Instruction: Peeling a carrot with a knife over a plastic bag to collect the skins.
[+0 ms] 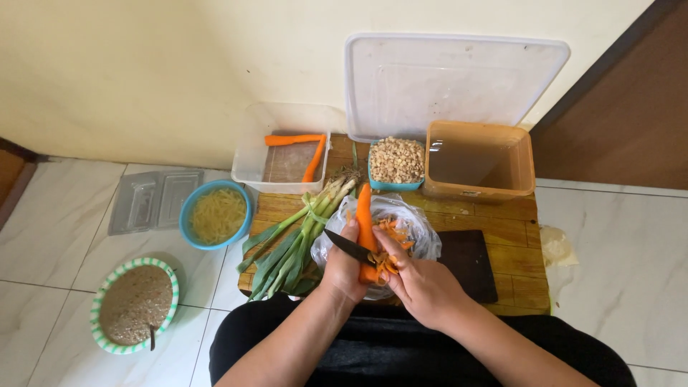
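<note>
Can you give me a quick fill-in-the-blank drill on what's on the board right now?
1. The left hand holds a ____ over the plastic bag.
2. The right hand works a ____ against it.
3. The clear tub holds ____ peeled carrots.
4. The leeks lie to the ____ of the bag.

Missing words: carrot; knife; two; left

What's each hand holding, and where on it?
Left hand grips the carrot by its lower end. Right hand holds the knife at the handle, which is hidden in the hand.
</note>
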